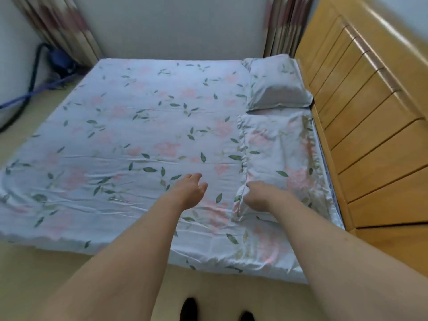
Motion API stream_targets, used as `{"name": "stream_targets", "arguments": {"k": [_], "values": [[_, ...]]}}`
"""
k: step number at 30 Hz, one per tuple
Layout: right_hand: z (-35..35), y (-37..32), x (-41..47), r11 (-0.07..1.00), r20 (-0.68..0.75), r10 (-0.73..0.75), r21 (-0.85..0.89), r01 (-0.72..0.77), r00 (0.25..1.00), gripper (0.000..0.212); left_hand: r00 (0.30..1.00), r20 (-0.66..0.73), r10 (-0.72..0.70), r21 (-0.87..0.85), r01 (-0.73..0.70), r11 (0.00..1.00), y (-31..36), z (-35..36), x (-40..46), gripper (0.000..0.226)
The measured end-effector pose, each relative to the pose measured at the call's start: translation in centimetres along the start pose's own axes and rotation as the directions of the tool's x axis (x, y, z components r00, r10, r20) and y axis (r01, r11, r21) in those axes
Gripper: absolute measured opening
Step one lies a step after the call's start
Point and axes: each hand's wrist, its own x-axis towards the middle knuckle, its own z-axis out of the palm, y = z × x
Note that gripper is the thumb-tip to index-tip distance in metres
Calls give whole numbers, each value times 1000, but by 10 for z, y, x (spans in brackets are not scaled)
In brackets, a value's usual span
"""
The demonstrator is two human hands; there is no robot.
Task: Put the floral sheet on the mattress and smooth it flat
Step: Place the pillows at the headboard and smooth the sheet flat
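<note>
The floral sheet (129, 135), pale blue with pink flowers and green leaves, lies spread over the whole low mattress, with soft wrinkles near the front left corner. A flat pillowcase (278, 154) of the same print lies on it at the right. My right hand (256, 195) grips the ruffled near-left edge of that pillowcase, fingers curled under the fabric. My left hand (190, 189) hovers over or lightly touches the sheet just left of it, fingers loosely bent and holding nothing.
A stuffed pillow (278, 84) in matching print sits at the far right corner. A wooden headboard (370, 126) runs along the right side. Curtains (60, 26) hang at the back. A dark bag with cords (58, 63) lies on the floor at far left.
</note>
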Motion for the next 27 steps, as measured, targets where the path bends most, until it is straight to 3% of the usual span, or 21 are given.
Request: {"name": "stream_targets", "arguments": {"k": [5, 14, 27], "values": [[-35, -77, -10, 1000, -68, -20, -13, 19, 998, 57, 994, -106, 26, -42, -31, 999, -40, -74, -21, 59], [-54, -254, 17, 998, -157, -63, 18, 67, 986, 53, 987, -159, 36, -42, -43, 998, -169, -188, -13, 60], [-46, -420, 76, 987, -149, -147, 40, 155, 978, 57, 987, -138, -78, -21, 76, 997, -356, -247, -7, 59]]}}
